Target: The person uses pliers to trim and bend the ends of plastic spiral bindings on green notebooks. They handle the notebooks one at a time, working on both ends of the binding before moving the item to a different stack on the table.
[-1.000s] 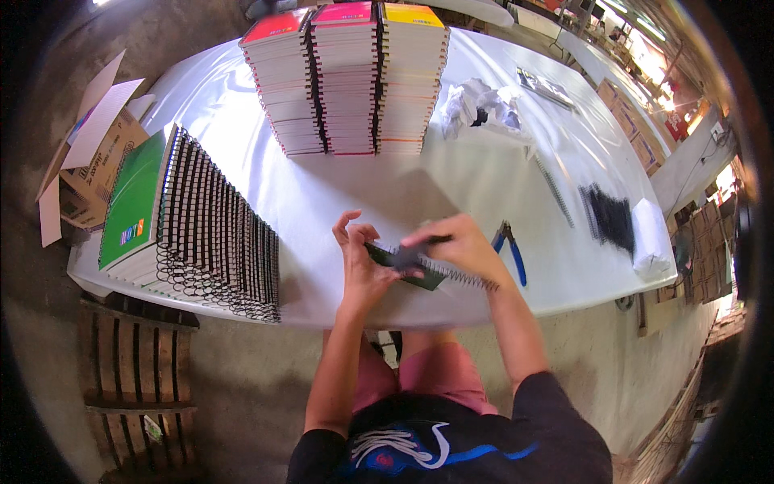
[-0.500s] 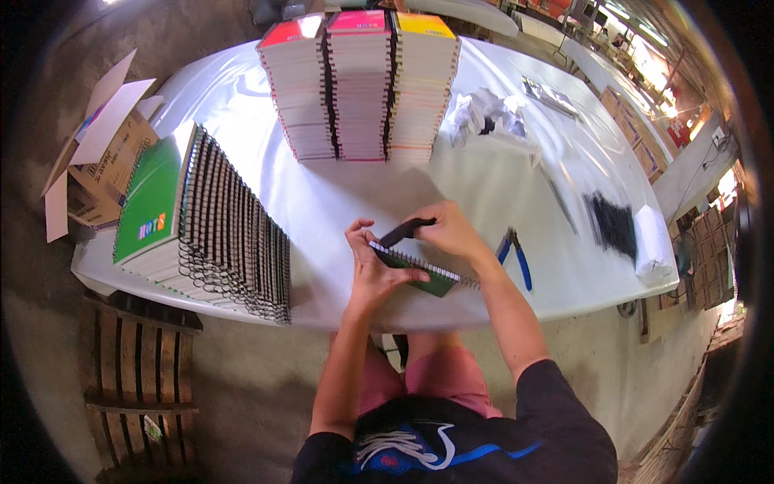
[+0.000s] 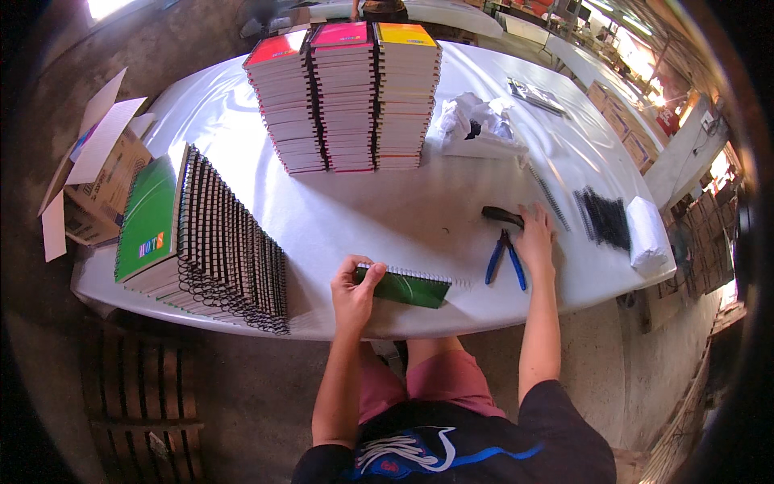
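Note:
A small green notebook (image 3: 403, 289) with a wire spiral along its far edge is tilted up at the table's near side. My left hand (image 3: 355, 286) grips its left end, thumb across the cover. Loose coil sticks out past the spiral's right end. To the right, my right hand (image 3: 534, 234) is closed on one end of a curved black hand tool (image 3: 501, 215), low over the table. Its exact kind is unclear. Just left of that hand lie blue-handled pliers (image 3: 505, 260), their handles spread.
A tall stack of green spiral notebooks (image 3: 153, 218) stands at left, beside an open cardboard box (image 3: 109, 185). Red, pink and yellow notebook stacks (image 3: 343, 105) stand at the back. Black coils (image 3: 605, 218), a white roll (image 3: 647, 234) and crumpled white plastic (image 3: 476, 125) lie at right.
My right hand has moved from the notebook's spiral to the right, carrying the black tool down beside the pliers. My left hand keeps the notebook, now turned more level.

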The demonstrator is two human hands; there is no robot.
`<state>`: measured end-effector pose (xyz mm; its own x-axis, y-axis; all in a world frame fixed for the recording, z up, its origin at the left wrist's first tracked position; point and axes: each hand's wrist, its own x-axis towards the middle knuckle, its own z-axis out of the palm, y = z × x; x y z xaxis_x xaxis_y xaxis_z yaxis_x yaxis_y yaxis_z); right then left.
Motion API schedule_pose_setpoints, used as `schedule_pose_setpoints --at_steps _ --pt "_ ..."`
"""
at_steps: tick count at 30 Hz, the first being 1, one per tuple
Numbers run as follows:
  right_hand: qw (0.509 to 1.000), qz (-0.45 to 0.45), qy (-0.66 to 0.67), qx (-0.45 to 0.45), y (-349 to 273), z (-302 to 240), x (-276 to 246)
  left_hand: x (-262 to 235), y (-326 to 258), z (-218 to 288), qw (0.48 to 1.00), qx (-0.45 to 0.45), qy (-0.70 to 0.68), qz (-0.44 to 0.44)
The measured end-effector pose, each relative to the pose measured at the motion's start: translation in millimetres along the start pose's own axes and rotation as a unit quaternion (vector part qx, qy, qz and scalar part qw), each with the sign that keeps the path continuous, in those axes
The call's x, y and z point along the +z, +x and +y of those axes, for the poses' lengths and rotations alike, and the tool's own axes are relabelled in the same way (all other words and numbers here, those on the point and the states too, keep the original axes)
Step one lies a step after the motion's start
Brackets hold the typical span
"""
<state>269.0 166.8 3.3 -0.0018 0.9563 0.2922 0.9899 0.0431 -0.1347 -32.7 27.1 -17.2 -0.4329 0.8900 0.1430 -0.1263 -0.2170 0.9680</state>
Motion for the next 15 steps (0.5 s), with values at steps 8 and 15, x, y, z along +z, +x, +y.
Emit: schedule_pose_setpoints --at_steps 8,15 --pt "0.986 -0.090 -0.024 0.141 -86 -68 -9 13 -22 21 0.992 0.044 -0.032 0.118" --pt "0.984 -0.141 0.078 -0.073 -119 -61 -10 13 -28 20 0.973 0.152 0.075 0.155"
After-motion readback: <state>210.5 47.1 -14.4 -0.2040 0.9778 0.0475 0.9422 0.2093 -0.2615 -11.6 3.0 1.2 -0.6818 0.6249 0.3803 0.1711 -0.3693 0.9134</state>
